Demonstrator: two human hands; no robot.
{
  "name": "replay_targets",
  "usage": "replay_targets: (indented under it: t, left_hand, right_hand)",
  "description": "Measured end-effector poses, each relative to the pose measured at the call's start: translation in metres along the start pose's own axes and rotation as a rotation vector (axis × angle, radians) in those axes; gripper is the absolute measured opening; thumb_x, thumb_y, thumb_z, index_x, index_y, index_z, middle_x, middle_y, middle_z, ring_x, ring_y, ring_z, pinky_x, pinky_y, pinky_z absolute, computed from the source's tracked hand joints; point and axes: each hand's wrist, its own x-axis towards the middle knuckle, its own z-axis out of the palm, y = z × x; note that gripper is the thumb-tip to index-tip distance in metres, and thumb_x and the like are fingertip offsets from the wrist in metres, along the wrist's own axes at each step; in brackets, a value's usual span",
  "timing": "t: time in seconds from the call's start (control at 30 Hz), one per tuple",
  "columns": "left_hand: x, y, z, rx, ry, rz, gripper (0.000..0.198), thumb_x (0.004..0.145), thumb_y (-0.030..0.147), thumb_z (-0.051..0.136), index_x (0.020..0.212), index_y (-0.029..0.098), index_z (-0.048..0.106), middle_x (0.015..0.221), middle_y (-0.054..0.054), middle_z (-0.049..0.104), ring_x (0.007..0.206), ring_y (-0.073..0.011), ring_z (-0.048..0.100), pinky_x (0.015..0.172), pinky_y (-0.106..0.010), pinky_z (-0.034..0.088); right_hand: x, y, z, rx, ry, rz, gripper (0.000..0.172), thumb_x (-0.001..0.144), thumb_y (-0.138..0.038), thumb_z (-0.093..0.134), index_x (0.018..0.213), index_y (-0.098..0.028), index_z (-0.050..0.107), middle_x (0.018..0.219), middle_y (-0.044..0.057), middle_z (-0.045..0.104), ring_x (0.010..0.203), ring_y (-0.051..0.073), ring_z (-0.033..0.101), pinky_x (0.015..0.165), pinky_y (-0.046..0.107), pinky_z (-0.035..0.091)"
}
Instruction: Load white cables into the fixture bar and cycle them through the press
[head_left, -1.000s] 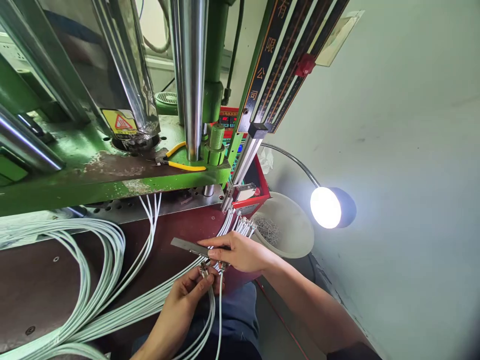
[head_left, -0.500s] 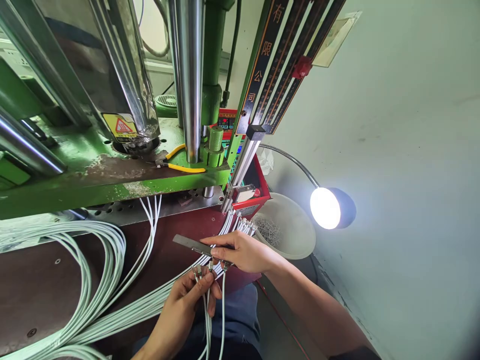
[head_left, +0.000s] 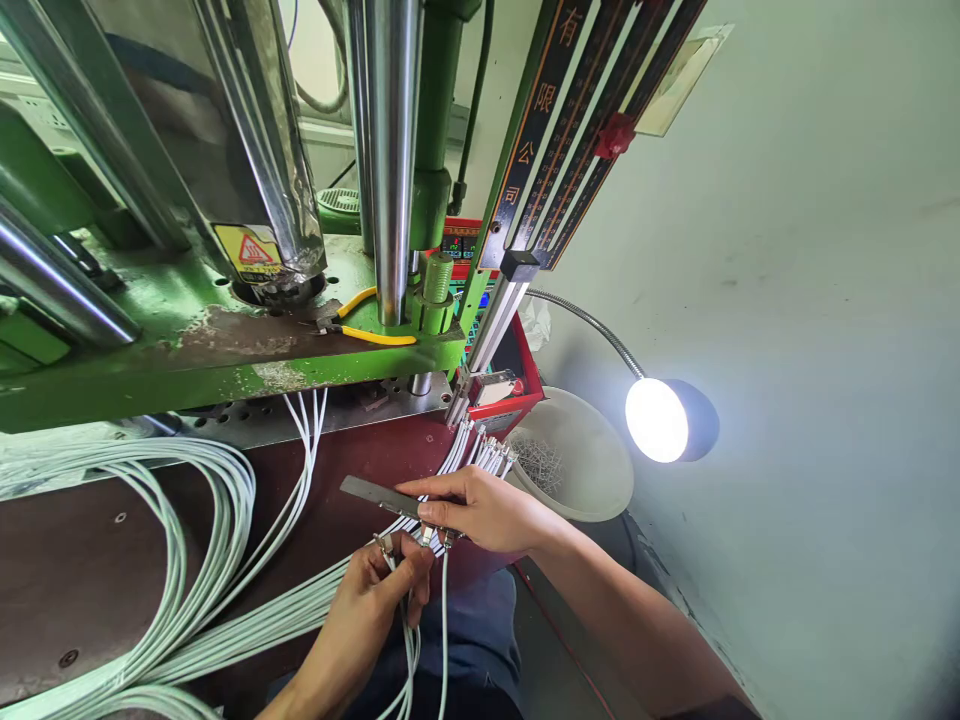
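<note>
Some cables gripped — left hand, metal bar — right hand

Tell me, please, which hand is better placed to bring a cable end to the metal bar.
Probably the left hand: it holds cable ends near the metal bar, which the right hand grips.
</note>
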Motion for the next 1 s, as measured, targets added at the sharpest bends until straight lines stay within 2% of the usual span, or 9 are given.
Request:
replay_targets:
  t: [0.27,0.37,0.43,0.5,0.6,0.73,0.87,1.0]
  left_hand:
    - [-0.003,0.009,0.006,0.030,0.047,-0.030,0.035,0.071,0.040,0.064,0.048,0.019,0.050,0.040,0.004,0.046,0.039,-0.0084,0.036,0.046,-0.024,0.028]
    - [-0.001,0.010,0.008,0.031,0.084,-0.015,0.037,0.073,0.042,0.065,0.048,0.018,0.051,0.042,0.003,0.048,0.040,-0.0088,0.038,0.047,-0.024,0.029]
    - [0.001,0.010,0.007,0.012,0.069,-0.024,0.036,0.073,0.043,0.066,0.051,0.018,0.055,0.045,0.002,0.053,0.042,-0.0099,0.043,0.050,-0.025,0.033]
    - [0.004,0.007,0.004,-0.012,0.032,-0.030,0.034,0.071,0.045,0.070,0.056,0.017,0.060,0.050,0.000,0.058,0.047,-0.0114,0.049,0.054,-0.025,0.038]
    - [0.006,0.002,-0.005,-0.085,0.019,-0.024,0.029,0.067,0.044,0.076,0.072,0.017,0.069,0.065,-0.002,0.066,0.061,-0.0144,0.057,0.066,-0.027,0.045]
    - [0.004,-0.005,-0.016,-0.125,0.062,-0.013,0.028,0.069,0.040,0.078,0.085,0.018,0.072,0.079,-0.003,0.071,0.077,-0.0163,0.061,0.079,-0.028,0.046]
    - [0.004,-0.006,-0.021,-0.117,0.084,-0.045,0.033,0.067,0.038,0.080,0.093,0.019,0.073,0.072,-0.001,0.071,0.068,-0.0142,0.059,0.072,-0.027,0.046]
    - [0.006,-0.003,-0.021,-0.119,0.057,-0.046,0.025,0.066,0.036,0.080,0.080,0.017,0.074,0.068,-0.002,0.071,0.064,-0.0126,0.057,0.070,-0.025,0.045]
  right_hand:
    - [0.000,-0.001,0.005,-0.036,0.023,0.001,0.042,0.091,-0.029,0.052,0.131,-0.021,0.060,0.107,0.001,0.073,0.091,0.018,0.066,0.080,0.026,0.049]
    - [-0.002,-0.005,0.006,-0.061,0.050,0.004,0.042,0.091,-0.029,0.052,0.131,-0.022,0.060,0.113,0.001,0.071,0.095,0.019,0.066,0.083,0.028,0.049]
    - [-0.003,-0.007,0.005,-0.070,0.063,-0.004,0.042,0.091,-0.029,0.053,0.131,-0.022,0.061,0.114,0.002,0.071,0.097,0.019,0.065,0.086,0.029,0.048]
    - [-0.003,-0.006,0.002,-0.060,0.054,-0.011,0.042,0.091,-0.029,0.052,0.131,-0.021,0.060,0.111,0.002,0.072,0.094,0.018,0.065,0.085,0.028,0.047]
    - [-0.003,-0.001,-0.003,-0.057,0.041,-0.005,0.041,0.091,-0.030,0.052,0.130,-0.021,0.061,0.100,0.001,0.072,0.080,0.015,0.061,0.073,0.026,0.046]
    - [-0.002,0.006,-0.007,-0.017,0.062,0.001,0.041,0.090,-0.030,0.055,0.130,-0.020,0.062,0.082,0.000,0.068,0.067,0.011,0.051,0.063,0.023,0.041]
    - [-0.002,0.005,-0.008,0.046,0.053,0.004,0.041,0.090,-0.030,0.056,0.129,-0.019,0.062,0.082,0.000,0.068,0.068,0.011,0.052,0.067,0.023,0.042]
    - [-0.002,0.002,-0.009,0.048,0.043,0.011,0.041,0.090,-0.029,0.056,0.129,-0.021,0.062,0.086,0.000,0.069,0.069,0.011,0.054,0.069,0.024,0.043]
